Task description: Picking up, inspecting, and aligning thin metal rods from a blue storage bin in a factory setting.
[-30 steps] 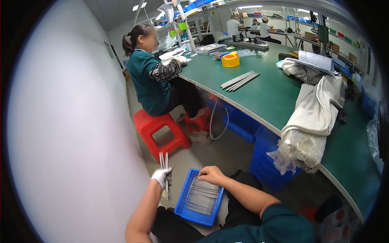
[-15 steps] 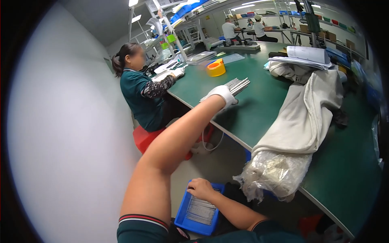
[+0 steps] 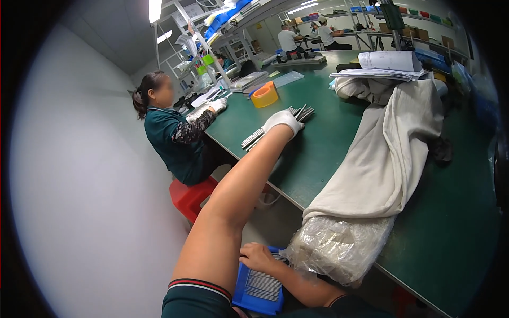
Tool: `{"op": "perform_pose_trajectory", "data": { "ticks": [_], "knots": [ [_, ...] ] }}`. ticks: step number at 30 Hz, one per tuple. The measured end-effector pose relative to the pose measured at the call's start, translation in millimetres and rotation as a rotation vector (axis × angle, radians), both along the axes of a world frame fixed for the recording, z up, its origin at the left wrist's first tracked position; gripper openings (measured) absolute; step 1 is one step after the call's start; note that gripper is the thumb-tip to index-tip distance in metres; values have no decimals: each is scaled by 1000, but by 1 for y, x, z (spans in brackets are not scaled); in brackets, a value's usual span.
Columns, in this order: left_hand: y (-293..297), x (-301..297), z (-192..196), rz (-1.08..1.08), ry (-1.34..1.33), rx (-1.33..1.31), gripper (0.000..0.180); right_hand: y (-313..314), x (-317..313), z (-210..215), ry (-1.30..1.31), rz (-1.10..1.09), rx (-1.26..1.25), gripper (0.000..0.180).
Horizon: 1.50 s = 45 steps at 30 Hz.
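My left hand [image 3: 283, 121], in a white glove, reaches far out over the green table [image 3: 328, 159] and rests curled on a pile of thin grey metal strips [image 3: 253, 139], which stick out on both sides of it. My bare right hand [image 3: 257, 257] grips the near edge of a small blue tray [image 3: 260, 291] low by my lap. The tray holds several more thin strips laid side by side.
A long cream cloth [image 3: 387, 153] hangs over the table edge onto a clear plastic bag [image 3: 339, 246]. An orange tape roll [image 3: 265, 95] and a paper stack [image 3: 389, 63] lie farther back. A seated person in dark green [image 3: 169, 132] works on a red stool [image 3: 188, 196].
My left hand lifted a few strips from beside the tray and carried them up to the pile on the table, where it now rests. My right hand stayed on the tray.
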<state>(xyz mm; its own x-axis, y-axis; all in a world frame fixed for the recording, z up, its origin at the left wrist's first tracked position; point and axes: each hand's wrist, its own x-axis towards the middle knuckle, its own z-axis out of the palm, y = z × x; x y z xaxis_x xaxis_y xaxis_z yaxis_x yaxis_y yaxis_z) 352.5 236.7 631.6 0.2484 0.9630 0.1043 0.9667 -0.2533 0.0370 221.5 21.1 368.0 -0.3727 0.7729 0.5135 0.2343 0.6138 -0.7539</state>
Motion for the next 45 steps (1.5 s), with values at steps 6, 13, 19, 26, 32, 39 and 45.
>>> {"op": "perform_pose_trajectory", "data": {
  "ticks": [6,13,19,26,32,39,45],
  "knots": [
    [-29,-3,-4,18,13,125,56,-3,4,3,4,16,5,13],
    [-56,-13,-2,-25,120,186,62,-3,4,-2,-44,-5,18,12],
    [-26,-31,-6,158,61,-46,69,-2,2,-4,-68,8,5,13],
    [-10,-33,-13,93,25,-84,70,2,2,-8,-98,-11,10,13],
    [3,-43,-18,-8,46,-47,75,5,1,-9,-83,7,21,13],
    [-12,-80,-4,-248,-362,332,67,2,6,-5,-64,-34,6,14],
    [-111,-194,-51,-249,-917,473,51,-1,22,-1,-92,-63,-25,12]
  ]
}}
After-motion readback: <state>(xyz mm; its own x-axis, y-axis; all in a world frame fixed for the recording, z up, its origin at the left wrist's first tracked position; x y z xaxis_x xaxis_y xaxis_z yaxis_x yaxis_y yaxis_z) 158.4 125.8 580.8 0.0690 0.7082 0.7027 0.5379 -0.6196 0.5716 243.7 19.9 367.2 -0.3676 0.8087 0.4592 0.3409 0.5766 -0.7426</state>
